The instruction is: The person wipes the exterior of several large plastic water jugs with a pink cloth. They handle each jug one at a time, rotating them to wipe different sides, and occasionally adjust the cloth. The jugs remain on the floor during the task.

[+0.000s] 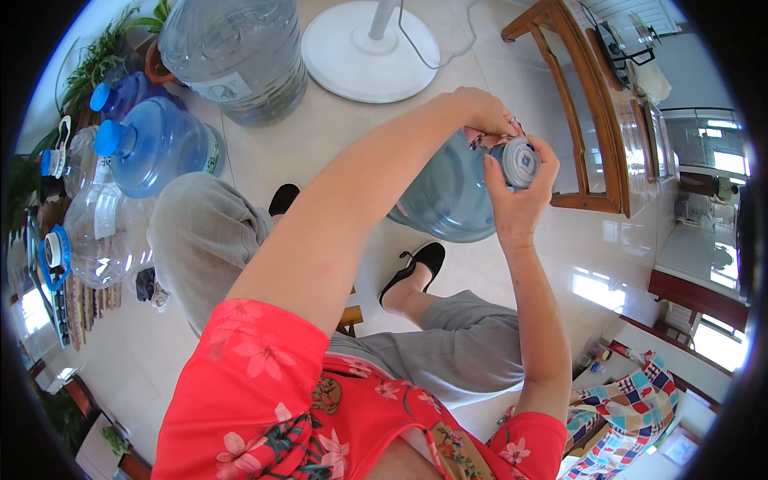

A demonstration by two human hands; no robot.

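Note:
A large clear-blue water jug point(448, 196) stands in front of me on the floor, its neck leaning toward the right. A pale round cap point(522, 164) covers its mouth. My right hand point(524, 184) is closed around the capped neck, thumb on one side and fingers on the other. Bent over at the far side of the neck, my left hand point(482, 112) pinches a pink patterned cloth point(488, 139), which lies against the neck beside the cap. Part of the jug's body is hidden behind my left forearm.
At the left stand blue jugs point(160, 148) and clear bottles point(108, 232). A big clear water jug point(240, 60) stands at the back, beside a round white base point(368, 56) with a cord. A wooden-framed table point(588, 120) is close on the right. My shoes rest on the tiled floor.

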